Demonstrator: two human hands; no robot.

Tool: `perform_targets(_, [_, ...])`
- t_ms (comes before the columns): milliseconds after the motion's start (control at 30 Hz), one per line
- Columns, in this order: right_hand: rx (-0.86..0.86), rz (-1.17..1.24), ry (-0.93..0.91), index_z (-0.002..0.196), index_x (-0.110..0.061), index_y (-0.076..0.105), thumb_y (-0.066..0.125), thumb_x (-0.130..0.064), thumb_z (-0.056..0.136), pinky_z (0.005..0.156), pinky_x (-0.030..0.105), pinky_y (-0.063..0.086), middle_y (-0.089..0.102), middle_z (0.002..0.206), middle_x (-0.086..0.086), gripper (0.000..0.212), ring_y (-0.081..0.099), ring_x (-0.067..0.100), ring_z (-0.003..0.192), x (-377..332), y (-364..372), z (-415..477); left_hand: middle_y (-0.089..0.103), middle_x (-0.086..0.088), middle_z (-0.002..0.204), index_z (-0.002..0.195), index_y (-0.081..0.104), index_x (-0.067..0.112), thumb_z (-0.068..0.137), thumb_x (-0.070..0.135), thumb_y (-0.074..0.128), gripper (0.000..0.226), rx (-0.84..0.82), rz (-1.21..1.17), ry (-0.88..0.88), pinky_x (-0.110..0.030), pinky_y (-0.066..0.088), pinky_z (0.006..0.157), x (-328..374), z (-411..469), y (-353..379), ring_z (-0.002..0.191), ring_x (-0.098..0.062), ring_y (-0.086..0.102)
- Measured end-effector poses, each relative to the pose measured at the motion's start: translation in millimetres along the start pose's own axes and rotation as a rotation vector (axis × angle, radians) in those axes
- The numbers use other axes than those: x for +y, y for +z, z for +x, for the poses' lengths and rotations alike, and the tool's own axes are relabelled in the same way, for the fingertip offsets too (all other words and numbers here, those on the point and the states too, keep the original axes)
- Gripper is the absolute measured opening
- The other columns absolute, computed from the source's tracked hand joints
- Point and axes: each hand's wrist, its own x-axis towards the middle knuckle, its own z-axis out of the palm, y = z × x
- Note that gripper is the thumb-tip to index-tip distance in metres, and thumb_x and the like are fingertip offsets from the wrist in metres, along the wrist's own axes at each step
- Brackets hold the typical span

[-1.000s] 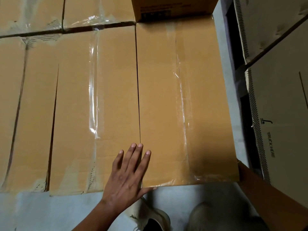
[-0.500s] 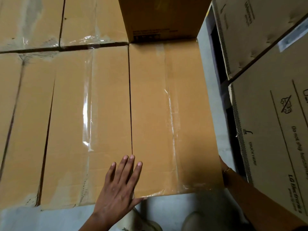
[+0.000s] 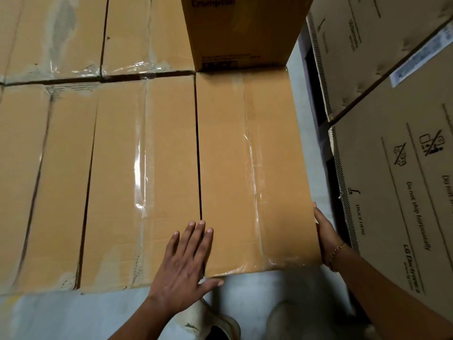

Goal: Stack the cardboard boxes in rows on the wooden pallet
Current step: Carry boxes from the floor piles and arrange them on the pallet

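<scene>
Head view: looking down on a layer of brown cardboard boxes set in rows.
Right-end box (image 3: 257,168): front row, at the right end; its top is sealed with clear tape, and its left side lies close against the middle box (image 3: 142,180) with only a thin dark seam between them.
Left hand (image 3: 186,263): flat and open, palm down, fingers straight and together. It rests across the seam near the front edge, touching both boxes, and the thumb spreads out along the front edge of the right-end box.
Right hand (image 3: 323,231): open, pressed flat against that box's right side near the front corner, with the fingertips reaching up to the top edge. A thin bracelet (image 3: 337,251) sits on the wrist.
Left box (image 3: 36,180): next in the front row, just beside the middle box.
Rear row (image 3: 147,33): more taped boxes, touching the front row.
Crompton box (image 3: 240,33): printed side facing the camera, standing a level higher just behind the right-end box.
LG Electronics boxes (image 3: 404,192): paler cartons to the right, apart from the row, across a dark gap.
Floor (image 3: 73,315): grey, with two shoes (image 3: 220,327) below the hands.
</scene>
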Motion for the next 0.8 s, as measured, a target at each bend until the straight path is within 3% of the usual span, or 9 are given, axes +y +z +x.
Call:
perform_targets(33, [-0.025,-0.029,0.003,0.092,-0.013,0.076,0.044,-0.077,0.087,0.079,0.039,0.054,0.074,0.084,0.011,0.072,0.068,0.031,0.079,-2,-2,-12,0.017,-0.012,0.168,0.161,0.021,0.012,0.087,0.086,0.038,0.106,0.047,0.005,0.02,-0.053,0.019,0.118,0,-1,-2,0.155,-0.03,0.018])
perform_targets(100, [-0.016,-0.147,0.028,0.076,-0.017,0.066,0.055,-0.092,0.061,0.066,0.029,0.037,0.062,0.069,0.003,0.077,0.053,0.021,0.067,-7,-7,-37,0.015,-0.01,0.169,0.162,0.018,0.015,0.09,0.086,0.032,0.102,0.002,-0.01,0.011,-0.051,0.021,0.121,5,-8,-17,0.155,-0.028,0.019])
perform_targets(133, [0.005,-0.214,0.044,0.08,-0.019,0.066,0.055,-0.093,0.06,0.065,0.029,0.032,0.061,0.073,0.001,0.077,0.052,0.018,0.07,-9,-8,-48,0.014,-0.01,0.169,0.162,0.018,0.015,0.091,0.084,0.029,0.1,-0.03,-0.016,0.005,-0.052,0.024,0.122,7,-13,-27,0.154,-0.028,0.02])
perform_targets(233, [0.083,-0.41,0.016,0.128,-0.023,0.061,0.048,-0.069,0.091,0.096,0.041,0.04,0.062,0.127,-0.005,0.061,0.055,0.023,0.122,-15,-7,-93,0.021,-0.011,0.167,0.16,0.025,0.014,0.095,0.08,0.026,0.093,-0.025,-0.019,-0.032,-0.054,0.03,0.118,11,-31,-61,0.152,-0.03,0.027])
perform_targets(300, [0.117,-0.64,-0.081,0.138,-0.017,0.055,0.049,-0.059,0.096,0.106,0.042,0.035,0.053,0.142,0.0,0.06,0.048,0.026,0.133,-19,-5,-128,0.014,-0.009,0.169,0.161,0.023,0.015,0.096,0.078,0.022,0.091,0.003,-0.045,-0.078,-0.052,0.023,0.12,17,-47,-89,0.154,-0.029,0.02])
perform_targets(367, [0.132,-0.892,-0.164,0.148,-0.017,0.045,0.052,-0.059,0.095,0.113,0.039,0.032,0.043,0.154,0.004,0.068,0.042,0.026,0.14,-22,0,-172,-0.005,-0.005,0.17,0.163,0.008,0.018,0.093,0.079,0.01,0.093,-0.015,-0.039,-0.132,-0.05,0.01,0.125,24,-71,-121,0.157,-0.025,0.001])
perform_targets(500, [0.096,-1.206,-0.334,0.157,-0.02,0.026,0.052,-0.057,0.096,0.117,0.036,0.028,0.027,0.163,0.002,0.076,0.032,0.025,0.146,-31,18,-284,-0.017,-0.004,0.168,0.162,-0.01,0.02,0.086,0.079,-0.007,0.095,0.02,0.029,-0.197,-0.05,0.002,0.126,46,-138,-190,0.156,-0.024,-0.013])
perform_targets(633, [0.099,-1.342,-0.563,0.158,-0.024,0.018,0.048,-0.061,0.095,0.12,0.046,0.025,0.017,0.166,-0.002,0.079,0.024,0.023,0.15,-34,20,-400,-0.018,-0.003,0.168,0.162,-0.009,0.022,0.096,0.075,0.013,0.087,0.126,-0.003,-0.244,-0.05,0.002,0.124,82,-227,-257,0.157,-0.025,-0.009])
perform_targets(800, [0.193,-1.425,-0.733,0.159,-0.022,0.017,0.047,-0.058,0.096,0.119,0.046,0.021,0.013,0.167,-0.002,0.078,0.021,0.022,0.151,-27,12,-524,-0.006,-0.003,0.171,0.163,0.002,0.022,0.095,0.077,0.015,0.088,0.232,-0.027,-0.311,-0.051,0.007,0.125,120,-340,-321,0.157,-0.025,-0.003])
